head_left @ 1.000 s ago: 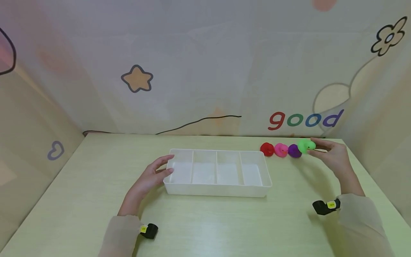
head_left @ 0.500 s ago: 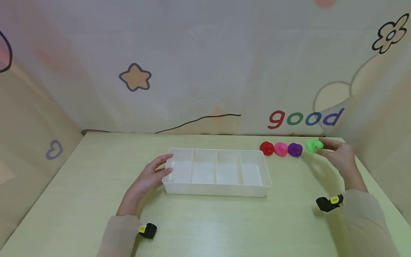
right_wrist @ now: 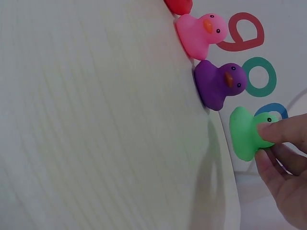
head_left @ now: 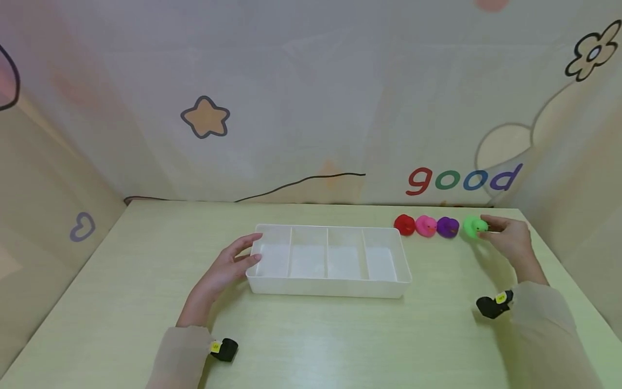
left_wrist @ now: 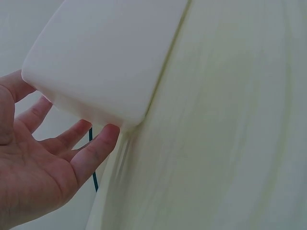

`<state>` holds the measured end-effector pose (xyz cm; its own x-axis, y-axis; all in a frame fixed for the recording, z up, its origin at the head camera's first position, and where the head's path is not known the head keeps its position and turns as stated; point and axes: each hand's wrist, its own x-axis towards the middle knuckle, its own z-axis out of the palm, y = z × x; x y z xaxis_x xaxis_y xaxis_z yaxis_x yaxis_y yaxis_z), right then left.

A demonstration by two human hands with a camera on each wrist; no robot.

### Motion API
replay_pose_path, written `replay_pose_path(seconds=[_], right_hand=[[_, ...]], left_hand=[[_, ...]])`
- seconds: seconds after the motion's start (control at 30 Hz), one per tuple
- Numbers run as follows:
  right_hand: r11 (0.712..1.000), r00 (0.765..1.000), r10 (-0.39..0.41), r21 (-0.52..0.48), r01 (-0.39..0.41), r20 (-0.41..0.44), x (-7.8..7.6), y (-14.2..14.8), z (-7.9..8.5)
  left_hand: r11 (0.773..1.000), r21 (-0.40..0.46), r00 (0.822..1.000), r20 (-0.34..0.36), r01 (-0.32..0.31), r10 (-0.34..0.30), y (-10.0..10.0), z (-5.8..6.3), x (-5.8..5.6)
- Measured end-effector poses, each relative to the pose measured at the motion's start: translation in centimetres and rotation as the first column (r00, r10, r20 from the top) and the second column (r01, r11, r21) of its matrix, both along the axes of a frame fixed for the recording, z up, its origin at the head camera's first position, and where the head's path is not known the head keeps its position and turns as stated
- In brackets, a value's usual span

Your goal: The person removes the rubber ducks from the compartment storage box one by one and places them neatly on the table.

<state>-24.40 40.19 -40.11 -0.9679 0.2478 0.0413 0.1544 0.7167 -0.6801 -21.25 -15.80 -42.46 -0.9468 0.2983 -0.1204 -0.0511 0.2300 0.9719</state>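
A white tray (head_left: pixel 326 288) divided into compartments stands mid-table. My left hand (head_left: pixel 233 263) grips its left end, with thumb and index finger at the rim. In the left wrist view, the other fingers (left_wrist: pixel 96 153) press the outside of the end wall. My right hand (head_left: pixel 512 237) pinches a green rubber duck (head_left: pixel 472 227) near the far right of the table. The right wrist view shows thumb and fingers around the duck's head. To its left stand a purple duck (head_left: pixel 447 227), a pink duck (head_left: pixel 426 226) and a red duck (head_left: pixel 404 225) in a row.
The pale table (head_left: pixel 311 346) ends at a printed cloth backdrop (head_left: pixel 301 108) just behind the ducks. Cloth sides hang to the left and right. A black wrist camera (head_left: pixel 225 350) sits on the left sleeve, another on the right.
My right hand has moved the green duck to the right, away from the purple one, then slightly lower in the head view. The left hand and the tray have barely shifted.
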Motion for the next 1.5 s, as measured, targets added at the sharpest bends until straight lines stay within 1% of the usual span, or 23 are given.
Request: replay_pose_path(seconds=[0.17, 0.33, 0.57, 0.93, 1.17, 1.33, 1.5], right_hand=[[1.0, 1.0, 0.0, 0.024, -0.001, 0.023, -0.3, 0.3, -0.5], [1.0, 0.999, 0.0, 0.011, -0.001, 0.054, -0.5, 0.6, -0.9], [1.0, 0.995, -0.017, -0.014, 0.019, 0.094, -0.7, 0.4, -0.9], [0.998, 0.994, -0.046, -0.038, 0.05, 0.099, -1.2, 0.2, -1.3], [0.999, 0.995, -0.028, -0.042, 0.033, 0.098, -1.3, -0.2, -1.2], [0.998, 0.993, -0.026, -0.061, 0.033, 0.113, -1.3, -0.4, -1.2], [0.998, 0.994, -0.026, -0.059, 0.032, 0.11, -1.3, -0.4, -1.3]], left_hand=[[1.0, 0.003, 1.0, 0.004, 0.006, -0.006, 0.0, -0.1, 0.0], [1.0, 0.002, 1.0, 0.007, 0.004, -0.004, 0.0, 0.0, 0.1], [1.0, 0.009, 1.0, 0.015, 0.004, -0.004, 0.1, 0.2, 0.1], [1.0, 0.008, 1.0, 0.014, -0.002, 0.002, 0.1, 0.3, 0.1], [1.0, 0.009, 1.0, 0.015, -0.007, 0.007, 0.1, 0.4, 0.2], [1.0, 0.006, 1.0, 0.013, -0.005, 0.005, 0.1, 0.4, 0.2], [1.0, 0.002, 1.0, 0.012, -0.004, 0.004, 0.1, 0.2, 0.1]])
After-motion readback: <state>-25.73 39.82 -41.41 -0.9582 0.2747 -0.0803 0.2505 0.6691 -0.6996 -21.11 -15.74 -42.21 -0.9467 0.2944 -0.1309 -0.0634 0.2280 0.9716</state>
